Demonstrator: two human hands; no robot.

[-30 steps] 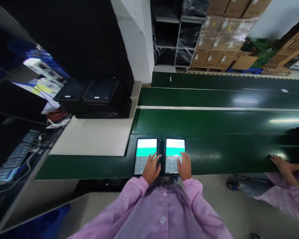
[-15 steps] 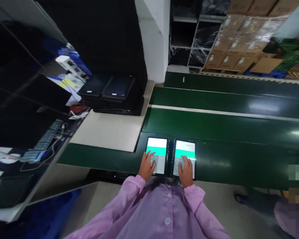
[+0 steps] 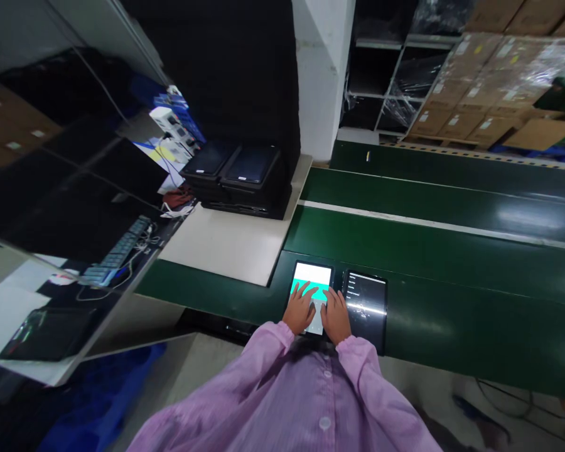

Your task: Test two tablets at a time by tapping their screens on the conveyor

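Observation:
Two tablets lie side by side on the green bench (image 3: 428, 314) in front of me. The left tablet (image 3: 314, 272) is lit, with a white and turquoise screen above a grey keypad. Over its lower left part rests my left hand (image 3: 301, 309), fingers spread. My right hand (image 3: 335, 314) is at the same tablet's right edge, its fingers apart and reaching over the screen; whether the fingertips touch the glass I cannot tell. The right tablet (image 3: 370, 301) shows a dark screen with a short list of white lines, and no hand is on it.
Stacks of black tablets (image 3: 249, 166) stand on a white board (image 3: 221, 245) to the left. Beyond them are a keyboard (image 3: 117, 251) with cables and a power strip (image 3: 174, 129). Wrapped cardboard boxes (image 3: 480, 94) and a shelf (image 3: 376, 75) are at the back.
My right hand has moved left from the right tablet to the left one. The right tablet's screen has turned from white and turquoise to a dark list. The view has shifted left.

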